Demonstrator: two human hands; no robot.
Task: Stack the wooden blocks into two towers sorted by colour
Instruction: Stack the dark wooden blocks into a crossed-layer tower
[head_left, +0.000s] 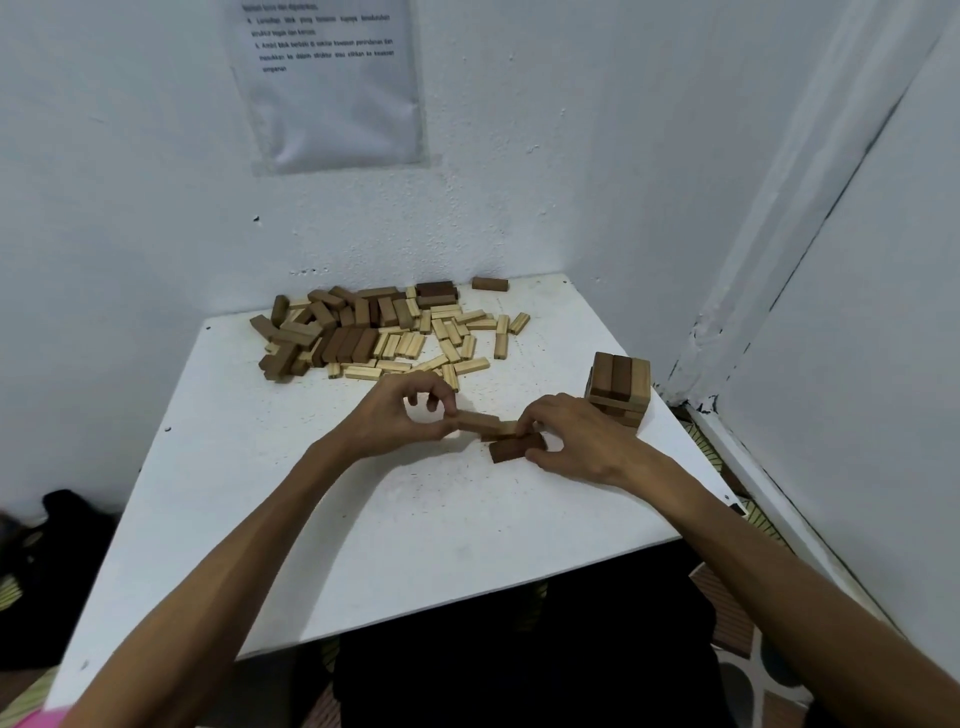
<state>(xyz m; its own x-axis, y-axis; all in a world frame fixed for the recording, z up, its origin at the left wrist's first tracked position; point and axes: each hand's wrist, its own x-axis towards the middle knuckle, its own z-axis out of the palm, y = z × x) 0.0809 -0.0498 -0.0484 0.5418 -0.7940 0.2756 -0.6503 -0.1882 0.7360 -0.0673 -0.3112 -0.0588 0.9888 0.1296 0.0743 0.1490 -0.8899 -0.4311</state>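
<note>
A heap of loose wooden blocks (374, 332) lies at the back of the white table (395, 540), dark brown ones mostly to the left, pale ones to the right. A short tower of brown blocks (619, 387) stands at the table's right edge. My left hand (402, 418) pinches one end of a light brown block (480, 421) held just above the table. My right hand (576, 439) grips the other end of it and curls round a dark brown block (511, 449) lying beneath.
One dark block (489, 283) lies alone at the back by the wall. White walls close in behind and on the right, with a printed sheet (332, 83) taped up. A dark bag (57, 540) sits on the floor at left.
</note>
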